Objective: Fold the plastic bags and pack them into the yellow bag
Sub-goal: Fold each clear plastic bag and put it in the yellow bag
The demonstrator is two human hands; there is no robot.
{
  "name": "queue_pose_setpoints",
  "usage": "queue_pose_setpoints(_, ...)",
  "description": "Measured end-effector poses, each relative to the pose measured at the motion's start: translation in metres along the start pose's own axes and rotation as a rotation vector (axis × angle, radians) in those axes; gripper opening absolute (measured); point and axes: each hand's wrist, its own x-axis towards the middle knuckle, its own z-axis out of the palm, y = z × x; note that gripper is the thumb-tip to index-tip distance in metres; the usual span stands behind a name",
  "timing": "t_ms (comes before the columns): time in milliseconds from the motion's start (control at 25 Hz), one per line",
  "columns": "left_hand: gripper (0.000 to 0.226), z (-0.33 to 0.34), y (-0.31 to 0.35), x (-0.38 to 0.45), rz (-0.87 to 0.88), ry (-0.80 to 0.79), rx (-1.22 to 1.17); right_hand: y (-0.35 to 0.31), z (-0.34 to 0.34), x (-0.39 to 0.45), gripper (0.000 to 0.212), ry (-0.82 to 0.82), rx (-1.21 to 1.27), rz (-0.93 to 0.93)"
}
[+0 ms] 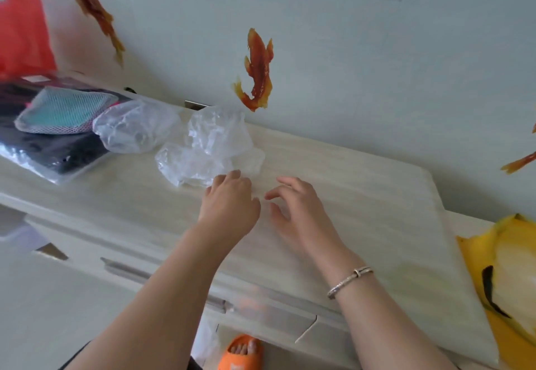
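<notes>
A large clear plastic sheet bag point(362, 210) is lying flat across the pale wood-grain cabinet top point(87, 195), with crumpled clear plastic bags point(203, 149) sitting far left and the open yellow bag point(504, 276) lying near right. The left hand point(229, 201) is resting curled beside the crumpled bags, gripping nothing visible, while the right hand point(298, 204) is hovering with fingers spread loosely, holding nothing.

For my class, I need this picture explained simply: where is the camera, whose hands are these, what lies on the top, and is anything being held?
There is one picture, taken by a camera worn on a person's head, looking down at their own arms. No machine is involved. The left hand and right hand, which wears a bracelet, hover over a pale wooden cabinet top. The fingers of both are loosely spread and hold nothing; the left hand's fingers are at the edge of a crumpled clear plastic bag. Two more clear bags lie behind it. The yellow bag lies open at the right edge. A dark packet and mesh pouch lie on the left.
</notes>
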Motion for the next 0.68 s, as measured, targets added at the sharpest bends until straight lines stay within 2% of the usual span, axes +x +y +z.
queue_pose_setpoints(120,0.027,-0.002,0.0,0.0,0.0,0.121,-0.005,-0.004,0.008,0.005,0.025,0.018,0.032,-0.014)
queue_pose_setpoints(200,0.027,-0.006,0.003,-0.002,0.022,0.215,-0.072,-0.005,0.009,0.008,0.022,0.097,0.138,-0.006)
queue_pose_setpoints(400,0.014,-0.015,0.006,-0.005,0.049,0.286,-0.484,-0.008,-0.002,0.01,0.027,0.269,0.607,0.225)
queue_pose_setpoints(480,0.015,-0.016,0.01,-0.004,0.021,0.297,-0.607,-0.001,-0.008,0.011,0.034,0.28,0.76,0.313)
queue_pose_setpoints(520,0.017,-0.018,0.013,-0.004,0.011,0.286,-0.646,0.002,-0.012,0.01,0.041,0.248,0.766,0.323)
queue_pose_setpoints(600,0.023,-0.018,0.022,-0.006,0.02,0.211,-0.654,0.009,-0.018,0.005,0.048,0.179,0.606,0.255)
queue_pose_setpoints(680,0.026,-0.014,0.029,-0.007,0.026,0.123,-0.607,0.014,-0.022,0.001,0.032,0.177,0.409,0.178)
